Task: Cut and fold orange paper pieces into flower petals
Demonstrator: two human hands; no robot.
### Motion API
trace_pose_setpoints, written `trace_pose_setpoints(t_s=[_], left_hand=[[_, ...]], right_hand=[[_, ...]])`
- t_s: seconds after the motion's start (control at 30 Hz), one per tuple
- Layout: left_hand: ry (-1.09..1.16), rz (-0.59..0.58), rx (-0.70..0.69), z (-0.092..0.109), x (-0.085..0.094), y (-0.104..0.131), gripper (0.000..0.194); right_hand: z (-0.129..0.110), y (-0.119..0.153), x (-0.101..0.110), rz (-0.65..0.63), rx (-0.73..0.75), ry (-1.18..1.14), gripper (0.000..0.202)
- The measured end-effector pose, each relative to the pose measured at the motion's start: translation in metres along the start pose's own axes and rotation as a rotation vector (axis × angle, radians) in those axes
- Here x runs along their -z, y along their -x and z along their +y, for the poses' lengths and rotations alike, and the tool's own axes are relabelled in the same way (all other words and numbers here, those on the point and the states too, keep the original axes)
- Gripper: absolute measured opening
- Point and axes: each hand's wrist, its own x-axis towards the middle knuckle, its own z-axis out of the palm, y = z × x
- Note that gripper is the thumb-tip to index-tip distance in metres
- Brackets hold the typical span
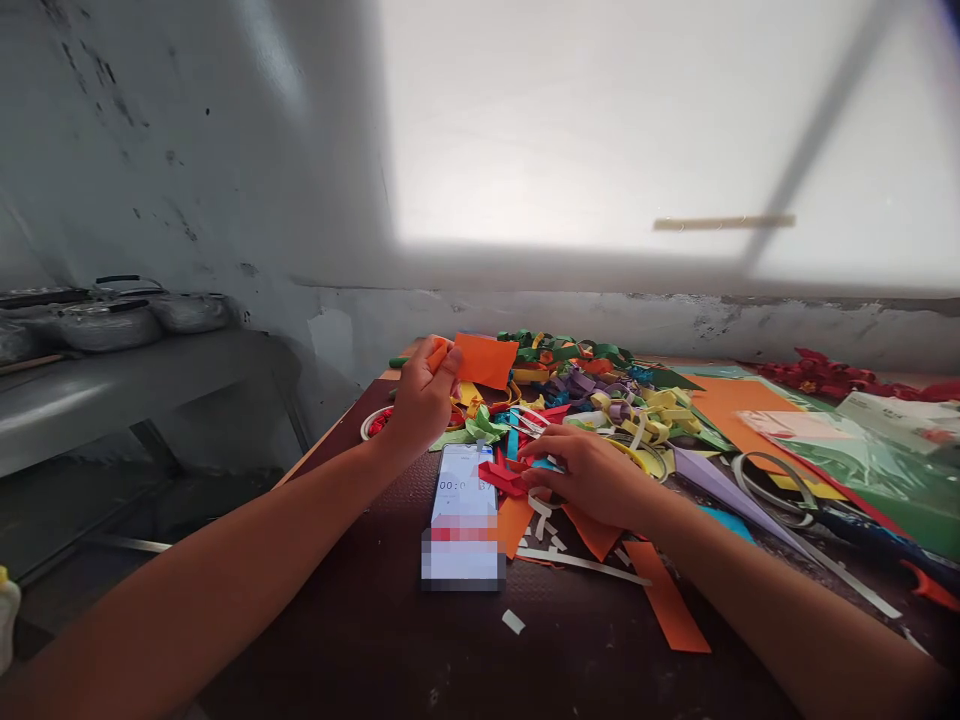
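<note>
My left hand (426, 392) is raised over the far left part of the table, its fingers closed on a piece of orange paper (486, 361). Lower and to the right, my right hand (577, 470) reaches palm down into the paper pile, with bent fingers at a folded red paper piece (504, 477); whether it grips that piece is unclear. A lit phone (461, 500) showing a timer lies between my forearms. Orange scraps (667, 597) and white strips (592, 566) lie under and beside my right hand.
Coloured paper chains (607, 395) heap behind my hands. On the right are orange sheets (731, 405), plastic packaging (832, 450), a purple paper (731, 490) and a tape roll (772, 490). Wrapped pots (112, 325) stand on a side counter (112, 385) at left, and a wall rises behind.
</note>
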Motion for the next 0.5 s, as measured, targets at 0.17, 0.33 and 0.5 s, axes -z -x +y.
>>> trace_pose_setpoints(t_s=[0.17,0.33,0.5], left_hand=[[-0.025,-0.004,-0.003,0.001,-0.002,0.001,0.023],[-0.055,-0.018,0.008,0.001,-0.003,0.003,0.024],[-0.041,-0.034,0.024,0.0,-0.003,0.003,0.024]], right_hand=[[-0.011,-0.001,0.0,0.037,-0.024,0.033,0.037],[-0.017,-0.003,-0.006,0.01,-0.001,0.044,0.025],[-0.016,-0.002,-0.009,0.017,0.046,0.05,0.016]])
